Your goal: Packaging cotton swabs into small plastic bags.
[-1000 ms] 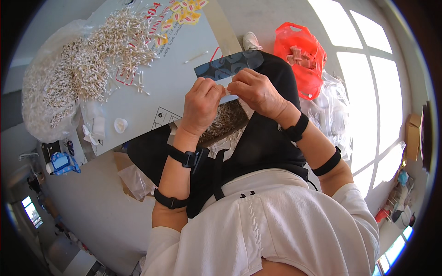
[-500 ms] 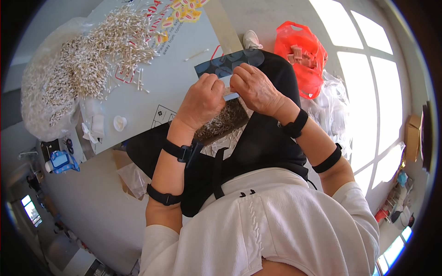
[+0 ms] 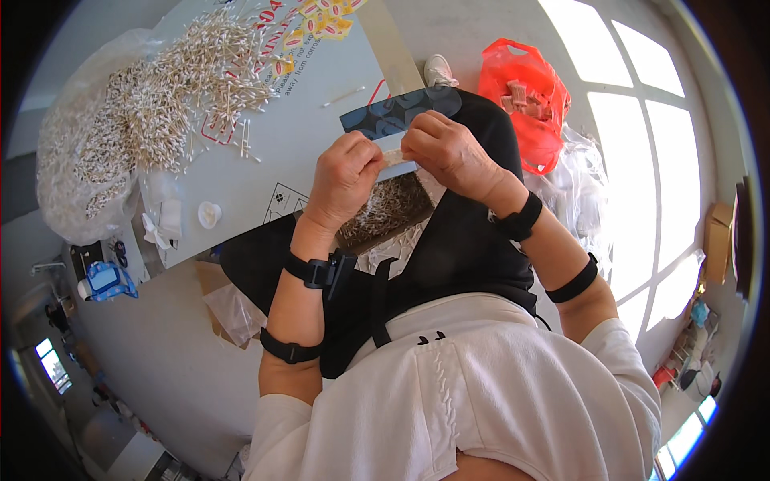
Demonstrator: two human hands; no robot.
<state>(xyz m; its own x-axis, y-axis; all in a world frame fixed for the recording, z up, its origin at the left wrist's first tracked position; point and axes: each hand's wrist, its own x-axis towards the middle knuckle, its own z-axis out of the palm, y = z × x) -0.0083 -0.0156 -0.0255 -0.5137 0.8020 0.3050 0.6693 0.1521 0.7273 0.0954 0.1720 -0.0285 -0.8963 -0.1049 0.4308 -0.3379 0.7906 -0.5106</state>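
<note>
My left hand (image 3: 345,178) and my right hand (image 3: 451,152) are both closed, fingertips pinching the two ends of a small pale beige bundle (image 3: 392,157) between them. Its kind is partly hidden by the fingers. Directly below sits an open box (image 3: 365,240) on my lap, filled with many thin cotton swabs (image 3: 391,206). Behind my hands lies a dark blue sheet with a round pattern (image 3: 383,120), bordered by a pale strip.
To the left, a large heap of cotton swabs (image 3: 172,96) spills from a clear plastic bag (image 3: 60,188) onto the grey table board (image 3: 321,132). Yellow packets (image 3: 325,22) lie at the far edge. A red plastic bag (image 3: 545,104) with pinkish pieces stands at the right.
My hands have tilted slightly, and the pale bundle between them now shows more. The left hand has shifted a little to the left and lower.
</note>
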